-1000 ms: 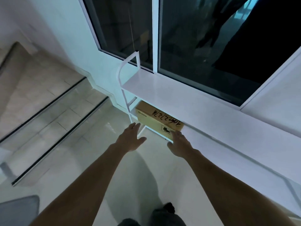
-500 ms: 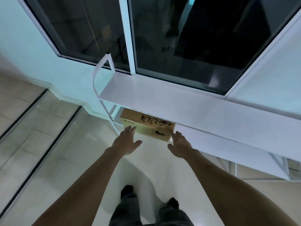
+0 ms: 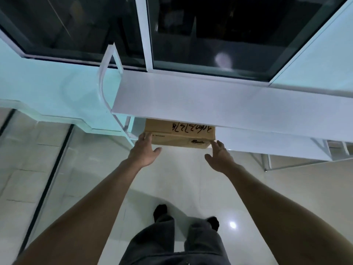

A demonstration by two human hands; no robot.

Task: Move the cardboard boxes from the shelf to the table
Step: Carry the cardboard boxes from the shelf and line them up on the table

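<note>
The floor (image 3: 181, 180) is the largest surface, made of pale glossy tiles with dark joint lines at 9 o'clock and a bright light spot at 5 o'clock. Above it, from 10 to 2 o'clock, stands a big window (image 3: 219, 29) with dark glass and a white frame. Under the window runs a white shelf (image 3: 219, 104), flat and smooth, with thin white metal legs and a curved rail at its left end; a lower board of the same shelf goes toward 3 o'clock.

The cardboard box (image 3: 178, 135) lies on the lower board, near the centre, half hidden under the upper board. It is brown and rectangular, with dull paper texture, black handwriting on top and small printed marks on the front side.

Both bare arms reach from 6 o'clock to the box. The left hand (image 3: 146, 152) has the fingers spread and loosely extended; the fingertips touch the left front corner of the box, the thumb points to 3 o'clock under the front edge. The right hand (image 3: 219, 156) is also unclenched, fingers slightly bent, with the tips at the right front corner; I cannot tell if they really touch it. Neither hand holds the box. The box sits between the two hands, at 12 o'clock from them.

At 6 o'clock are dark grey trousers (image 3: 172, 243) and dark feet.
</note>
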